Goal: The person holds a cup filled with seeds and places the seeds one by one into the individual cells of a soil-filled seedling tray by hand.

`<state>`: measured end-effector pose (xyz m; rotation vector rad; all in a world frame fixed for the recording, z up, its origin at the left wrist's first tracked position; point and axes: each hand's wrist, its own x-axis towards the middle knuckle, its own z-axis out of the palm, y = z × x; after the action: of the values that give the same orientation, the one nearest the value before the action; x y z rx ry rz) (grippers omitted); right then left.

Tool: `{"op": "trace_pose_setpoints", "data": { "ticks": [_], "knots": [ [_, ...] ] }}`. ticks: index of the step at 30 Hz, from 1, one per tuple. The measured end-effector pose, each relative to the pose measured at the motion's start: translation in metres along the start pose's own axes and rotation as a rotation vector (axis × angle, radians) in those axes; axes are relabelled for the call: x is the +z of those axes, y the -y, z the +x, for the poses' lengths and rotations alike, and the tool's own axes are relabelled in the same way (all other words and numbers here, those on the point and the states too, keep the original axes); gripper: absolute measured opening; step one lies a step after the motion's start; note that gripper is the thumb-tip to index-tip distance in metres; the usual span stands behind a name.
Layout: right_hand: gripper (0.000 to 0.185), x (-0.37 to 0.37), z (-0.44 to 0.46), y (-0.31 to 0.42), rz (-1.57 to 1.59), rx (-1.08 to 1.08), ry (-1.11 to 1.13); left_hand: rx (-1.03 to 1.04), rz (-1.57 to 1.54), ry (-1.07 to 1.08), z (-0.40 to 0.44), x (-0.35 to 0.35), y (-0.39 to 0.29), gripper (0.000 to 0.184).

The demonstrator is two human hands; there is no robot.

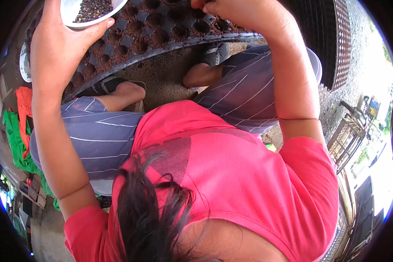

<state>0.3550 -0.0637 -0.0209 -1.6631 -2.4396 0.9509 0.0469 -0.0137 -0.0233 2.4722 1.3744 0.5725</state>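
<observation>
My left hand [56,50] is wrapped round a white bowl [84,23], its thumb along the rim. Small dark brown seeds [94,9] lie in the bowl. Below it spreads a black seedling tray [135,56], its round cells holding dark reddish-brown soil. At the top edge my right hand [240,13] hangs over the tray, thumb and fingers pressed together. Its fingertips are partly cut off by the frame, so whatever they hold cannot be made out.
A stack of black trays [316,39] stands to the right. Another white container [25,65] shows at the left, above orange cloth [24,102] and green cloth [15,135]. My knees and feet are under the tray's near edge. A bicycle [358,115] stands farther right.
</observation>
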Motion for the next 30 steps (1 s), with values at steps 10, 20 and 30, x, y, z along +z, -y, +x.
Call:
{"op": "trace_pose_setpoints", "data": {
  "ticks": [10, 20, 30],
  "knots": [
    [0.018, 0.004, -0.004, 0.004, -0.012, -0.076, -0.076, 0.025, -0.133, 0.013, -0.001, 0.003, -0.013, 0.087],
    [0.013, -0.010, -0.004, 0.016, -0.091, -0.021, -0.171, 0.016, -0.146, 0.047, -0.006, 0.006, -0.028, 0.093],
    [0.009, 0.003, 0.011, 0.067, -0.315, -0.138, -0.140, 0.068, -0.164, 0.086, -0.011, 0.019, -0.073, 0.097]
  ]
}}
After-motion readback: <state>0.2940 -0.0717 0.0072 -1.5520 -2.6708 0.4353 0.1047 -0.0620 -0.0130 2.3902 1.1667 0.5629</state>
